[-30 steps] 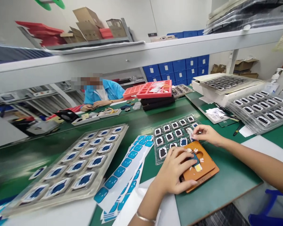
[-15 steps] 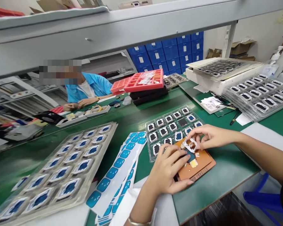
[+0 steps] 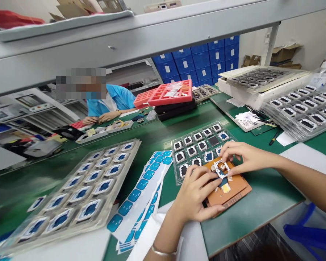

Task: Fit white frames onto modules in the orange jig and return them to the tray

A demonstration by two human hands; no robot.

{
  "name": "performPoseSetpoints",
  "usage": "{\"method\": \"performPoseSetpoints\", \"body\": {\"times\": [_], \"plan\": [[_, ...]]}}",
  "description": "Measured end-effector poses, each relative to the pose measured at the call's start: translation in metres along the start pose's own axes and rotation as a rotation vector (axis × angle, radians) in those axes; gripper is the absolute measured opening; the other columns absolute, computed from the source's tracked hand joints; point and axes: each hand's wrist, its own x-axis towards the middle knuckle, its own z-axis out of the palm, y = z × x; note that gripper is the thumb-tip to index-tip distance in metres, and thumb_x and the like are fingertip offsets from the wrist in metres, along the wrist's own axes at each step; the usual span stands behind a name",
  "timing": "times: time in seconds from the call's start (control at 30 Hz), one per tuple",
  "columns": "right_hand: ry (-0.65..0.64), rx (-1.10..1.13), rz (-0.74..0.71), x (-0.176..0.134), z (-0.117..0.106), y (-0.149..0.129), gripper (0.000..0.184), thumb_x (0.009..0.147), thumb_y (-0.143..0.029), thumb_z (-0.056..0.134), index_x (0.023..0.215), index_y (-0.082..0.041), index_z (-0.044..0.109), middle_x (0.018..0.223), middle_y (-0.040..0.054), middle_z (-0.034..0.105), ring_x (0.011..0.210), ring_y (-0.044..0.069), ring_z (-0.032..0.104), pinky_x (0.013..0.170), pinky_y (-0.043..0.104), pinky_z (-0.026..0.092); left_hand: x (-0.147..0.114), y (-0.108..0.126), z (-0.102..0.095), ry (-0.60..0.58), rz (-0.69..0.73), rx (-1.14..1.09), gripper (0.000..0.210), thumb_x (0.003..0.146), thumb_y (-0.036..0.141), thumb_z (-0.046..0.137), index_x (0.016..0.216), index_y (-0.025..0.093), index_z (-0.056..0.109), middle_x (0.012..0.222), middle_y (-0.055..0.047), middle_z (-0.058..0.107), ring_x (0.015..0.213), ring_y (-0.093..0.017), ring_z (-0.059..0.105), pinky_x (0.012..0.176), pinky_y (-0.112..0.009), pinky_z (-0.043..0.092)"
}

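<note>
My right hand pinches a small white plastic frame between thumb and fingers. The frame is a rounded square ring, held over an orange block. Under it lies a dark blue piece, partly covered. A yellow patch shows on the block's top. My left hand grips the block from the left, thumb along its near edge and fingertips on top beside the blue piece and frame. Just behind the hands is a clear tray of white frames, some with black centres and some with blue.
Blue adhesive sheets lie left of my left hand. A larger tray of frames stands at the left, stacked trays at the right. Red trays stand at the back. Across the bench sits a person in a blue shirt.
My right hand has turned the white frame and lowered it closer to the blue piece. The left hand stays on the orange block. The view has shifted slightly.
</note>
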Motion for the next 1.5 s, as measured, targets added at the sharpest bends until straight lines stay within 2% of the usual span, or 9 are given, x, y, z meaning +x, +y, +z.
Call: {"method": "performPoseSetpoints", "body": {"times": [0.17,0.27,0.43,0.53,0.63,0.8,1.07,1.27,1.5], "plan": [[0.015,-0.121,-0.061,0.001,0.001,-0.003,0.026,0.082,-0.04,0.076,0.094,-0.018,0.07,0.11,0.0073,0.068,0.1,0.021,0.064,0.091,0.034,0.049,0.001,0.002,-0.002,-0.021,-0.02,0.009,0.047,0.092,0.055,0.05,0.112,0.015,0.066,0.105,-0.013,0.071,0.1,-0.028,0.056,0.087,-0.045,0.038],[0.012,-0.156,-0.089,0.0,0.001,-0.003,0.026,0.079,-0.036,0.079,0.096,-0.018,0.071,0.111,0.0067,0.07,0.102,0.021,0.065,0.092,0.032,0.049,0.002,0.003,-0.001,0.002,-0.01,-0.001,0.047,0.093,0.054,0.048,0.112,0.014,0.065,0.104,-0.012,0.071,0.096,-0.026,0.056,0.083,-0.044,0.04],[0.043,-0.152,-0.091,0.0,0.006,-0.004,0.018,0.079,-0.028,0.076,0.094,-0.019,0.072,0.111,0.0066,0.072,0.101,0.022,0.066,0.092,0.034,0.049,0.003,0.005,0.005,0.194,-0.197,0.001,0.021,0.091,0.037,0.06,0.1,0.018,0.066,0.094,-0.007,0.073,0.085,-0.022,0.054,0.076,-0.039,0.043],[0.049,-0.136,-0.089,-0.001,0.011,-0.008,0.026,0.075,-0.028,0.078,0.099,-0.02,0.072,0.109,0.0058,0.073,0.098,0.022,0.065,0.089,0.036,0.048,0.003,0.006,0.006,0.275,-0.305,-0.003,0.031,0.083,0.043,0.071,0.101,0.019,0.065,0.094,-0.007,0.072,0.086,-0.022,0.055,0.077,-0.038,0.047],[0.052,-0.131,-0.076,-0.002,0.016,-0.013,0.028,0.074,-0.027,0.077,0.101,-0.021,0.072,0.108,0.0049,0.074,0.093,0.022,0.064,0.086,0.036,0.047,0.003,0.006,0.005,0.225,-0.358,-0.012,0.047,0.077,0.055,0.075,0.106,0.019,0.066,0.098,-0.008,0.07,0.089,-0.023,0.056,0.078,-0.039,0.049],[0.047,-0.142,-0.053,-0.001,0.02,-0.014,0.025,0.077,-0.03,0.077,0.101,-0.023,0.074,0.111,0.0047,0.074,0.091,0.021,0.063,0.09,0.038,0.044,0.003,0.007,0.006,0.131,-0.393,0.02,0.052,0.076,0.059,0.073,0.108,0.019,0.068,0.106,-0.01,0.068,0.094,-0.025,0.057,0.082,-0.042,0.05],[0.018,-0.124,-0.033,-0.002,0.016,-0.011,0.029,0.078,-0.036,0.08,0.104,-0.024,0.077,0.114,0.0046,0.073,0.089,0.021,0.06,0.088,0.037,0.045,0.003,0.007,0.006,0.139,-0.377,0.059,0.044,0.079,0.052,0.072,0.108,0.019,0.069,0.105,-0.009,0.069,0.093,-0.025,0.056,0.08,-0.042,0.048],[0.019,-0.101,-0.012,-0.001,0.016,-0.01,0.034,0.08,-0.05,0.076,0.101,-0.023,0.077,0.114,0.0055,0.073,0.09,0.022,0.06,0.088,0.038,0.044,0.003,0.009,0.008,0.158,-0.393,0.063,0.041,0.081,0.049,0.07,0.111,0.021,0.069,0.104,-0.009,0.069,0.093,-0.025,0.056,0.081,-0.043,0.048],[0.014,-0.094,-0.067,0.001,0.024,-0.004,0.025,0.082,-0.046,0.075,0.084,-0.02,0.075,0.108,0.0066,0.075,0.091,0.022,0.066,0.09,0.039,0.04,0.002,0.003,0.013,0.07,-0.581,-0.21,0.043,0.071,0.056,0.078,0.095,0.022,0.07,0.098,-0.007,0.068,0.094,-0.025,0.055,0.083,-0.042,0.049]]}}
